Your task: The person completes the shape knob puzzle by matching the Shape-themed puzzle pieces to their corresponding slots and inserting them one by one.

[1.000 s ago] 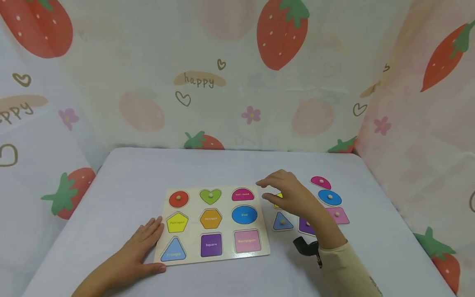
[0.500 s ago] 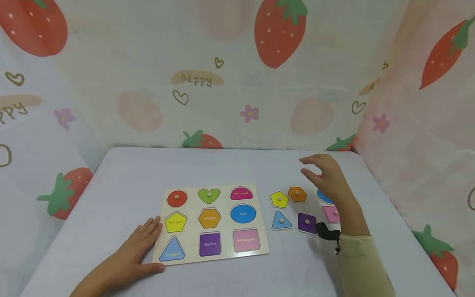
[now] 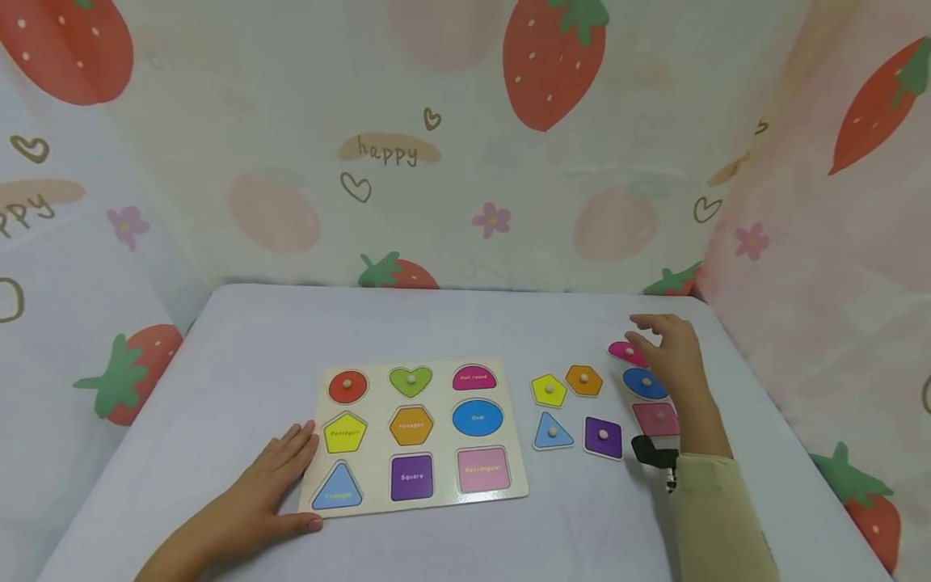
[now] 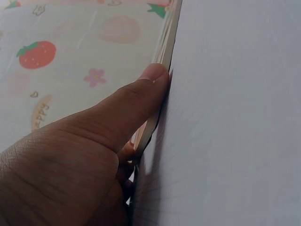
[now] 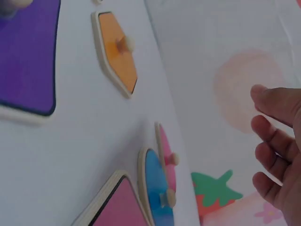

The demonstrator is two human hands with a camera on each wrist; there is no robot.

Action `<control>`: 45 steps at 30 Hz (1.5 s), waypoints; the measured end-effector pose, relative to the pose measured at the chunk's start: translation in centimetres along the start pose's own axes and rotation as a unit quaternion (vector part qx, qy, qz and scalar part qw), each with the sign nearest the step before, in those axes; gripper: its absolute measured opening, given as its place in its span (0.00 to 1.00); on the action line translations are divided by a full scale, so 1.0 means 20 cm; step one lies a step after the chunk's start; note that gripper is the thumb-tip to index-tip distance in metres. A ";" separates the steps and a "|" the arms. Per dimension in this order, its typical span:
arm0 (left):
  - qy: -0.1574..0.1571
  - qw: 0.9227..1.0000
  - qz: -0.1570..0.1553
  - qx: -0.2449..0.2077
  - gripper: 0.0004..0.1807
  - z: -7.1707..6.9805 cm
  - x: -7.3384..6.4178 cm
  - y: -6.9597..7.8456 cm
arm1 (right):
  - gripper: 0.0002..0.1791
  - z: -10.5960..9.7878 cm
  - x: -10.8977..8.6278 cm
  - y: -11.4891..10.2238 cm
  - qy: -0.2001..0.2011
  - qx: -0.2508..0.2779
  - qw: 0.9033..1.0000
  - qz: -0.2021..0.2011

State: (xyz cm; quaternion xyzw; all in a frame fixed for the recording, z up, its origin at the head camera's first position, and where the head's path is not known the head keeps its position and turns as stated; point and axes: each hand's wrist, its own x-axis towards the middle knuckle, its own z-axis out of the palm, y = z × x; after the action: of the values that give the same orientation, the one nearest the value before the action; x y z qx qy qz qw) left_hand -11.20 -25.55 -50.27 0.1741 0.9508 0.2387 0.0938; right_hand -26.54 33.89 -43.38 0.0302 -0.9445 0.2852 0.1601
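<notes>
The shape puzzle board [image 3: 444,503] lies flat on the table, with the red circle [image 3: 356,391] and green heart [image 3: 419,373] seated in it. My left hand [image 3: 254,497] rests against its left side, fingers along the edge and thumb at the near corner; the left wrist view shows the thumb [image 4: 141,94] touching the board's edge. My right hand [image 3: 676,356] hovers over the far right pieces, thumb and fingers apart, holding nothing. Nearest to it are the pink half-round piece [image 3: 620,350] and blue oval piece [image 3: 637,381], each with a wooden knob.
Right of the board lie the yellow pentagon [image 3: 541,396], orange hexagon [image 3: 578,390], blue triangle [image 3: 550,442] and purple square [image 3: 592,444]. Below the right hand lies the pink rectangle [image 3: 647,424]. Strawberry-print cloth [image 3: 451,194] stands behind the white table [image 3: 349,323].
My right hand has moved right from beside the board, over the hexagon, to the half-round and oval pieces, lowering slightly in the last half second. My left hand stays at the board.
</notes>
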 end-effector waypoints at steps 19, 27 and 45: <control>0.001 1.000 0.001 -0.009 0.64 -0.02 -0.01 0.02 | 0.27 0.11 -0.02 0.17 -0.108 -0.009 0.987 0.120; 0.001 1.000 0.002 -0.004 0.64 -0.01 0.00 0.01 | 0.24 0.17 -0.02 0.21 -0.085 -0.022 0.984 0.155; 0.002 1.000 0.002 -0.002 0.63 -0.01 -0.01 0.02 | 0.19 0.21 -0.02 0.23 -0.062 -0.024 0.989 0.132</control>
State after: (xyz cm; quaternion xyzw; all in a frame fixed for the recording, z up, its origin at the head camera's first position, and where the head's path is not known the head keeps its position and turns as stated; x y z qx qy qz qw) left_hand -10.99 -25.47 -49.91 0.1755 0.9501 0.2412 0.0918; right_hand -27.99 35.46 -49.34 -0.0808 -0.9550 0.2782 0.0632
